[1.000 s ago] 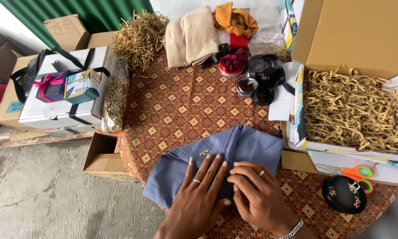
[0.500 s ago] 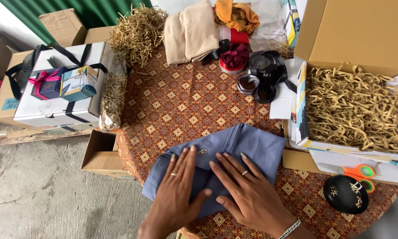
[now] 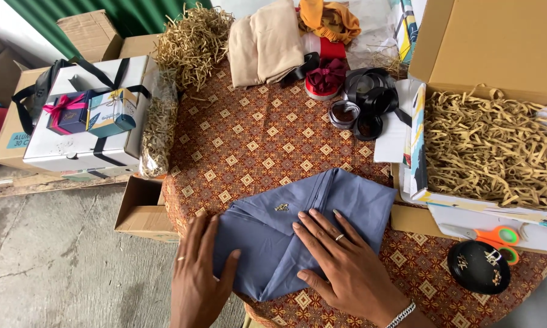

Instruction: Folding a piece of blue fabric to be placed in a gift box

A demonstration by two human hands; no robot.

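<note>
A folded blue-grey cloth (image 3: 352,203) with a small gold ornament (image 3: 281,208) lies on the patterned red-brown tablecloth (image 3: 261,146). My left hand (image 3: 202,273) rests flat on the cloth's left edge, thumb laid over the fabric. On the cloth's middle my right hand (image 3: 340,261) presses flat with fingers spread; it wears a ring and a bracelet. Neither hand grips anything.
An open cardboard box (image 3: 456,54) of tan paper shreds stands at right, orange scissors (image 3: 492,234) and a black round lid (image 3: 479,266) below it. Ribbon spools (image 3: 364,100), beige folded fabric (image 3: 267,42), loose shreds (image 3: 191,36) lie at the back. White box with small gift boxes (image 3: 85,121) sits left.
Both hands slid apart over the cloth: the left moved to its left edge, the right spread flat on its middle, and the cloth lies flatter.
</note>
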